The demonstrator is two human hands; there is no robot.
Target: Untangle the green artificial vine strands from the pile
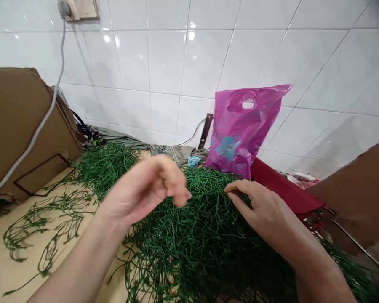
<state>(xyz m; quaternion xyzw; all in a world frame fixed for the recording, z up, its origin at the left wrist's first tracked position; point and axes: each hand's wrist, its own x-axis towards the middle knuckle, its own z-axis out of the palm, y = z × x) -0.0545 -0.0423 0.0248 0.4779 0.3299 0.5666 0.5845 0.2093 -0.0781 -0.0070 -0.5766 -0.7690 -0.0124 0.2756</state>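
A big tangled heap of thin green plastic stems [189,227] with small knobby ends spreads below and between my hands. Above the heap's left part hangs my left hand [148,189], blurred by motion, fingers curled inward; whether anything small is between them I cannot make out. My right hand [262,206] is at the heap's upper right, thumb and fingertips brought close together in a pinch at the stems. Whatever lies between those tips is too small to name. Farther left are a second green clump [104,166] and loose stems [50,223] on the pale tabletop [6,269].
A pink plastic bag [243,126] stands behind the heap against white wall tiles. Cardboard boxes flank both sides, the left box [25,122] with a grey cable [50,109] hanging before it. A red object [284,189] lies at right; a black wire frame [41,172] is at left.
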